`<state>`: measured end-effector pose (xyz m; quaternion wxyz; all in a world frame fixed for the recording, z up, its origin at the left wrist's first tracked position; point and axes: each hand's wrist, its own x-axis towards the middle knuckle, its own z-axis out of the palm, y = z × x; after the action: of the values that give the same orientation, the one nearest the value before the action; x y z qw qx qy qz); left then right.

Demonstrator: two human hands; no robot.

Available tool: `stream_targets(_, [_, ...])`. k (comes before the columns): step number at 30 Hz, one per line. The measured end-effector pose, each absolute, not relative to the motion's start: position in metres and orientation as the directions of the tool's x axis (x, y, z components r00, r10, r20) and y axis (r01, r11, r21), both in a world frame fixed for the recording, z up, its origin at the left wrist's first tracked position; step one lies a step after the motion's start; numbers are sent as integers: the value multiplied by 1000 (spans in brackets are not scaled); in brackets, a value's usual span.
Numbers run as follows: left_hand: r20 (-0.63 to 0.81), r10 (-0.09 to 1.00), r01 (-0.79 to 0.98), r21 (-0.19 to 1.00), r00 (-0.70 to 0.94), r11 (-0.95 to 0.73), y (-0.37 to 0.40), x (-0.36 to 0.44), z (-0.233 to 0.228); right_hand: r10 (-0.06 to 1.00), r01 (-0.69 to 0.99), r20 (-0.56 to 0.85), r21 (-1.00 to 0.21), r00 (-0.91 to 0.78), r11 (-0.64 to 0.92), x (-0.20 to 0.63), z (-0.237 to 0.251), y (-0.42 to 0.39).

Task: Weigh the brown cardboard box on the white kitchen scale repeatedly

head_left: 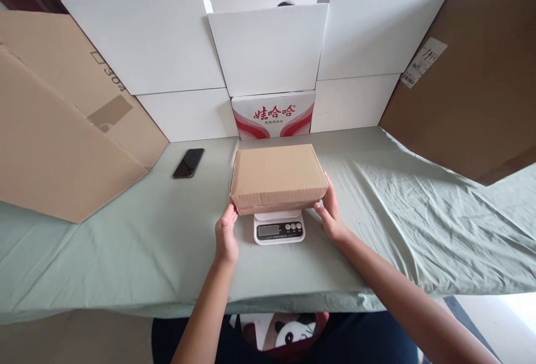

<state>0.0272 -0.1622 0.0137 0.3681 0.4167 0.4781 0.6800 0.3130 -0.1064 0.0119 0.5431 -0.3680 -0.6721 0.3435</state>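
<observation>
A closed brown cardboard box (pixel 278 177) rests on a small white digital scale (pixel 279 230), whose display and buttons stick out from under the box's near edge. My left hand (pixel 226 236) touches the box's near left corner with its fingertips. Along the box's right side lies my right hand (pixel 330 213), fingers against its lower edge. Both hands hold the box from either side.
A pale green cloth (pixel 125 252) covers the table. A black phone (pixel 188 162) lies at the back left. White cartons and a red-and-white printed carton (pixel 273 114) stand behind. Large brown cardboard sheets lean at the left (pixel 54 129) and right (pixel 473 73).
</observation>
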Motion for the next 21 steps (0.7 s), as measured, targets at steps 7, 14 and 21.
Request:
stream_targets(7, [211, 877, -68, 962, -431, -265, -163, 26, 13, 851, 140, 504, -841, -148, 523, 312, 16, -108])
stream_targets(14, [224, 866, -64, 958, -448, -281, -165, 26, 13, 842, 150, 520, -830, -141, 538, 310, 24, -111])
stream_targets(21, [274, 851, -65, 940, -449, -336, -167, 26, 21, 855, 110, 518, -850, 4, 515, 312, 28, -106])
